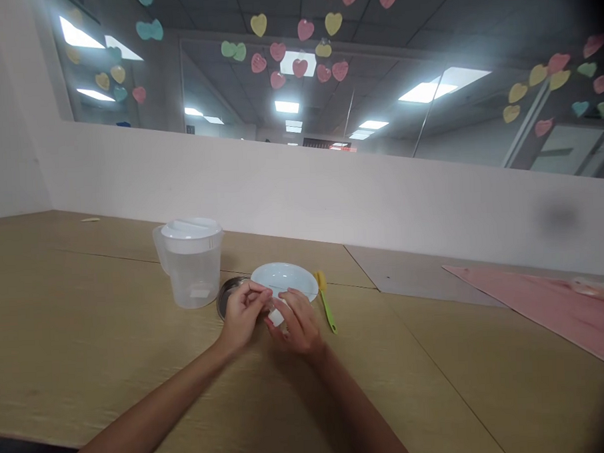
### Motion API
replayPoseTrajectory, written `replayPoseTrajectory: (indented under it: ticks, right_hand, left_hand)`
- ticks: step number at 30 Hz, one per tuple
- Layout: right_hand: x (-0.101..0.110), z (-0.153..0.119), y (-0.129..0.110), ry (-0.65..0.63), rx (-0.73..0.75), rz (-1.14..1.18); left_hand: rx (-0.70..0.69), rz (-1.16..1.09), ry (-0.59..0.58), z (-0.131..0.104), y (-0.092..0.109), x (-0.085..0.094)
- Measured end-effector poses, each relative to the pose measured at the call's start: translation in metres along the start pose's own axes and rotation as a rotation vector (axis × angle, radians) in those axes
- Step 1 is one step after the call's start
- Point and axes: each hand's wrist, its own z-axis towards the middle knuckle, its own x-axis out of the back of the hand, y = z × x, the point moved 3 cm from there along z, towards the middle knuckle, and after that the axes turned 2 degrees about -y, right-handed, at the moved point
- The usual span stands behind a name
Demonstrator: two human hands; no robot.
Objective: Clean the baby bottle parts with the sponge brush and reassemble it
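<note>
Left grip (243, 312): I am pinching the packet (276, 316).
Right grip (297, 323): I am pinching it too.
Plate (284, 279): lying at 12 o'clock.
Jug (192, 266): standing at 10 o'clock.

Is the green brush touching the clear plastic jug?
Apart. In the head view, the green brush lies right of the white plate, while the jug stands left of it, with the plate between them.

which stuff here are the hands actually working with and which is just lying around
In use: left hand and right hand together hold a small white object just in front of the white plate.

Lying about: lidded clear jug, metal dish, green-handled brush, pink sheet.
</note>
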Motion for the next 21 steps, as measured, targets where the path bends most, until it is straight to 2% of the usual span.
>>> replayPoseTrajectory:
  ticks: [5,7,9,11,12,14,15,16,18,21]
  right_hand:
    - [0.015,0.001,0.01,0.009,0.106,-0.102]
    - [0.016,-0.001,0.014,0.005,0.119,-0.097]
    - [0.014,-0.004,0.018,-0.001,0.079,-0.043]
    - [0.012,-0.007,0.022,0.073,-0.116,0.023]
    - [0.011,-0.009,0.026,0.147,-0.284,0.063]
    - [0.008,-0.016,0.032,0.349,-0.71,0.174]
    - [0.005,-0.021,0.033,0.417,-0.885,0.264]
    - [0.001,-0.024,0.033,0.443,-0.993,0.35]
    - [-0.007,-0.028,0.032,0.393,-1.075,0.464]
    - [-0.014,-0.032,0.034,0.245,-1.068,0.46]
  left_hand:
    - [-0.597,0.377,-0.039,-0.016,0.02,0.0]
    - [-0.713,0.441,-0.06,-0.019,0.024,-0.003]
    - [-0.665,0.442,-0.106,-0.018,0.019,-0.006]
    - [-0.517,0.394,-0.131,-0.016,0.008,-0.008]
    - [-0.444,0.376,-0.134,-0.016,0.001,-0.009]
    - [-0.342,0.406,-0.149,-0.018,-0.013,-0.009]
    - [-0.308,0.457,-0.179,-0.02,-0.021,-0.01]
    - [-0.28,0.516,-0.216,-0.021,-0.027,-0.01]
    - [-0.242,0.615,-0.285,-0.023,-0.038,-0.011]
    - [-0.227,0.696,-0.343,-0.022,-0.048,-0.01]
